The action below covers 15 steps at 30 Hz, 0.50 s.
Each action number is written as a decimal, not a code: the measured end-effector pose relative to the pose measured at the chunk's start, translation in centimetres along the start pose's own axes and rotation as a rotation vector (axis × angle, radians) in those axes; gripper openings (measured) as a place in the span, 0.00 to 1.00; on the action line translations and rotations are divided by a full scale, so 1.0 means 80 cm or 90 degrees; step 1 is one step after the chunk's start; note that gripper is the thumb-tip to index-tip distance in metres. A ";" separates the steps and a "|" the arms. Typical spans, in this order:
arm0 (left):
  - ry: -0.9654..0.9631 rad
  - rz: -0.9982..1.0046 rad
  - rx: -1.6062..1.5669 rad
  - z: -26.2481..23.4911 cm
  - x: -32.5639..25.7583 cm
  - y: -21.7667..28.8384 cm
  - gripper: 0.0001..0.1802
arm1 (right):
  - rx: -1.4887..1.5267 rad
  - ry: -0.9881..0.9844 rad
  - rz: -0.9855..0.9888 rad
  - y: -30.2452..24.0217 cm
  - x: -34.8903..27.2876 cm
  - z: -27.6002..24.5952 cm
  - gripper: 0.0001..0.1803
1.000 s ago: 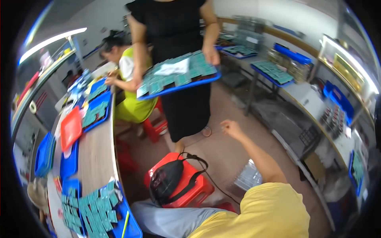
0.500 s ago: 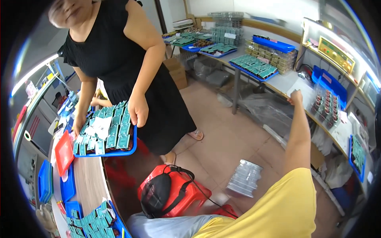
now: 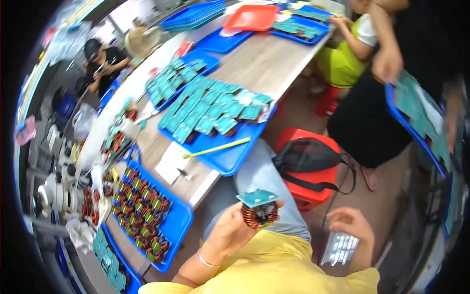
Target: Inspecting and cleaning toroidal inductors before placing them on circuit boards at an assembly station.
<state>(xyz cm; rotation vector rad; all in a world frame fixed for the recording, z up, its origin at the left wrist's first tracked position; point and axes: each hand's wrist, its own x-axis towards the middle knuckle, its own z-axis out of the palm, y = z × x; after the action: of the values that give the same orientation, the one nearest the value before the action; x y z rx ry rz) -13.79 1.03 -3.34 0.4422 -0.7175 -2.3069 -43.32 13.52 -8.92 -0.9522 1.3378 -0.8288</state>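
Note:
My left hand (image 3: 229, 234) grips a toroidal coil (image 3: 258, 215) wound in copper wire, capped by a small green circuit board (image 3: 259, 197), above my lap. To the right of it, my right hand (image 3: 353, 223) is raised, blurred, its fingers loosely curled and apart with nothing visible in them. Ahead on the bench lies a blue tray (image 3: 234, 159) with rows of green-topped coils (image 3: 205, 108). A yellow stick-like tool (image 3: 218, 148) rests across its near corner. Left of my left hand, another blue tray (image 3: 180, 218) carries several bare copper coils (image 3: 139, 215).
A red stool (image 3: 313, 196) bearing a black bag (image 3: 308, 157) stands beside my leg. On the right, a person in black carries a blue tray (image 3: 411, 125) of green boards. White paper (image 3: 171, 164) lies on the bench (image 3: 264, 63); a clear plastic tray (image 3: 339, 249) is on the floor.
My view has swung left to the bench. My right arm, stretched toward the side bench before, is drawn back near my body. My left hand with the coil has come into view.

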 end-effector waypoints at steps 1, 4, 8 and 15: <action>0.007 0.007 -0.001 -0.011 -0.009 0.004 0.42 | 0.023 0.008 -0.127 -0.027 0.033 0.030 0.27; 0.047 0.069 0.036 -0.018 -0.043 0.016 0.43 | 0.050 -0.044 -0.467 -0.080 0.101 0.107 0.37; 0.072 0.064 0.004 -0.033 -0.069 0.024 0.43 | -0.195 -0.090 -0.646 -0.133 0.136 0.174 0.41; 0.021 0.110 -0.132 -0.052 -0.079 0.035 0.36 | -0.077 -0.124 -0.579 -0.120 0.162 0.232 0.30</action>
<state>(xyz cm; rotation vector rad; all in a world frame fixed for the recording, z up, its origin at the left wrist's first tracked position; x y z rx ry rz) -5.85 2.07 -4.24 0.3098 -0.4740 -2.1768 -23.48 -0.63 -5.56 -1.7338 0.7530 -1.2889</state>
